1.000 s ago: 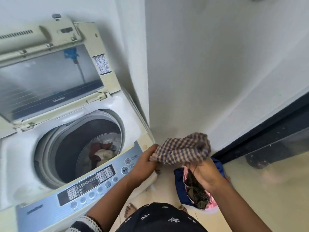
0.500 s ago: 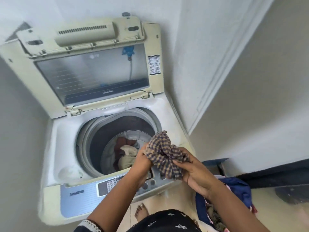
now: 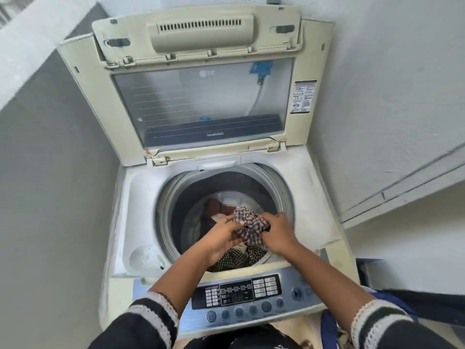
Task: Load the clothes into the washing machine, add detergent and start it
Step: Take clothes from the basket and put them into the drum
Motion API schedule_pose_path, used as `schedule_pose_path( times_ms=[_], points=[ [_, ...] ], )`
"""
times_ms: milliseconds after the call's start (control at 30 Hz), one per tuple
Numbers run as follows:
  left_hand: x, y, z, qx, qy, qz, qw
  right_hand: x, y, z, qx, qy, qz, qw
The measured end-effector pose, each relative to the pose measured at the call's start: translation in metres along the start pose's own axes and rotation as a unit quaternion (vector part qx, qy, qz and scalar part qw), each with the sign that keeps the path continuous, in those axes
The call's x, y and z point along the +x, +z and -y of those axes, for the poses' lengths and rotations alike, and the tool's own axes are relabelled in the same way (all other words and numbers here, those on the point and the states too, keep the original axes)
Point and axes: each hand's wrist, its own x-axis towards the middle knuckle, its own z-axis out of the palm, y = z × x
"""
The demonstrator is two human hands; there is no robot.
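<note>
You are standing at the washing machine (image 3: 141, 222), which fills most of the view in a corner between pale walls (image 3: 390, 109). Its lid (image 3: 201, 102) is up, leaning back, with the clear window facing you. Below it the round drum (image 3: 181, 215) is open and already has clothes (image 3: 216, 210) lying at the bottom: something dark reddish-brown with a pale piece beside it. Nearest to you, along the front edge, runs the control panel (image 3: 236, 295) with its dark display and a row of round buttons. A blue basket (image 3: 327, 326) shows just beside the machine, low on your right.

Both your arms reach over the panel into the mouth of the drum. Your left hand (image 3: 221, 238) and your right hand (image 3: 276, 235) are both closed on the same checked cloth (image 3: 247, 225), fingers curled into it from either side. The cloth is bunched between them above the load, inside the rim of the drum, with more checked fabric hanging below your wrists.
</note>
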Motion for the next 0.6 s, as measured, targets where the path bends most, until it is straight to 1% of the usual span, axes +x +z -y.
schedule_pose_path(
  times_ms=[100, 133, 233, 300, 400, 500, 600],
  points=[
    [0.027, 0.001, -0.001, 0.058, -0.031, -0.011, 0.998, 0.023, 0.006, -0.004, -0.027, 0.035, 0.027, 0.999],
    [0.033, 0.003, -0.003, 0.059, -0.028, -0.016, 0.998, 0.029, 0.006, -0.007, -0.018, 0.042, 0.036, 0.998],
    [0.046, 0.007, -0.016, 0.032, 0.008, -0.049, 0.998, 0.043, 0.002, -0.021, 0.067, 0.040, 0.054, 0.996],
    [0.051, 0.006, -0.021, 0.030, 0.026, -0.073, 0.997, 0.038, -0.005, -0.016, 0.105, 0.040, 0.040, 0.993],
    [0.051, 0.005, -0.018, 0.061, 0.013, -0.100, 0.993, 0.030, -0.009, -0.014, 0.109, 0.027, 0.042, 0.993],
    [0.044, 0.007, -0.003, 0.108, -0.005, -0.079, 0.991, 0.018, -0.011, -0.018, 0.071, 0.001, 0.037, 0.997],
    [0.026, 0.019, 0.015, 0.128, -0.003, -0.039, 0.991, -0.005, -0.016, -0.024, 0.069, -0.062, 0.005, 0.996]
  ],
)
